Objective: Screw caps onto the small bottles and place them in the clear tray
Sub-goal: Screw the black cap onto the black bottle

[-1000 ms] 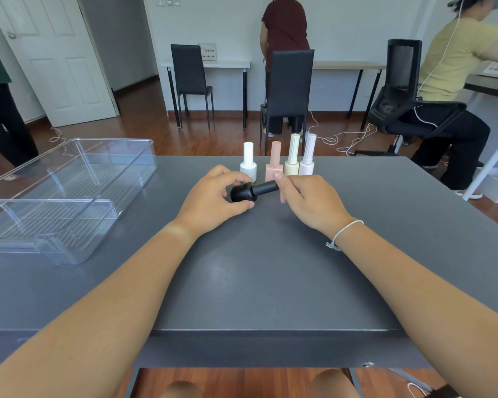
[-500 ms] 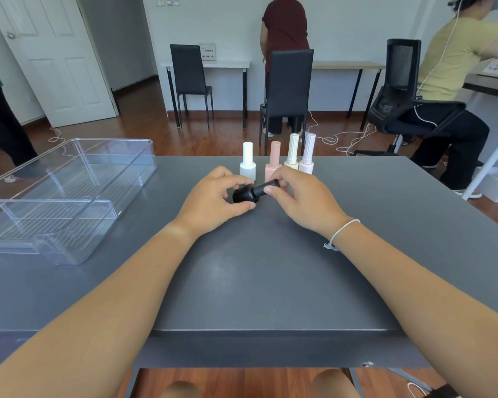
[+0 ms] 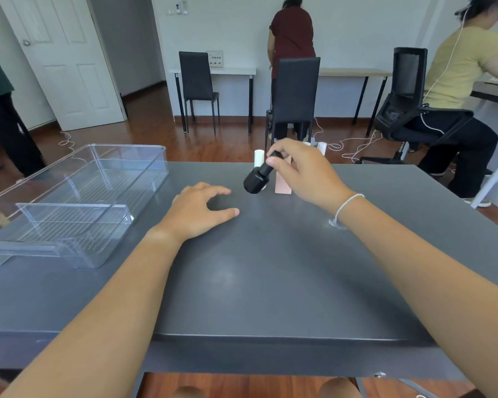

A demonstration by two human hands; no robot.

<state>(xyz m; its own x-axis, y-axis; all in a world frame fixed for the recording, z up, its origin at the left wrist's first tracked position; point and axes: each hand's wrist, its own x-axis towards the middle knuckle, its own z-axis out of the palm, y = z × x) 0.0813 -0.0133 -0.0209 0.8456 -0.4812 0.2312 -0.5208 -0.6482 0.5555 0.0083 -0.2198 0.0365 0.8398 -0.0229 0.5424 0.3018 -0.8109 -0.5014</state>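
1. The dark grey table (image 3: 270,268) carries everything; the clear plastic tray (image 3: 78,202) at its left looks empty, so nothing's placed yet.
2. Left hand (image 3: 196,211) rests loosely spread on the table, holding nothing.
3. Right hand (image 3: 302,170) pinches the small black bottle (image 3: 256,179) by its cap, tilted above the table, apparently screwed on.
4. The pastel bottles (image 3: 283,182) behind are mostly hidden by that hand, so I can't count them.

Beyond the far edge of the dark grey table (image 3: 270,282), a black chair (image 3: 295,93) stands on the wooden floor (image 3: 144,133). Another black chair (image 3: 197,81) sits at a white desk (image 3: 213,71) by the wall. A white door (image 3: 61,53) stands far left. White cables (image 3: 354,145), possibly chargers, trail near a black office chair (image 3: 408,104).
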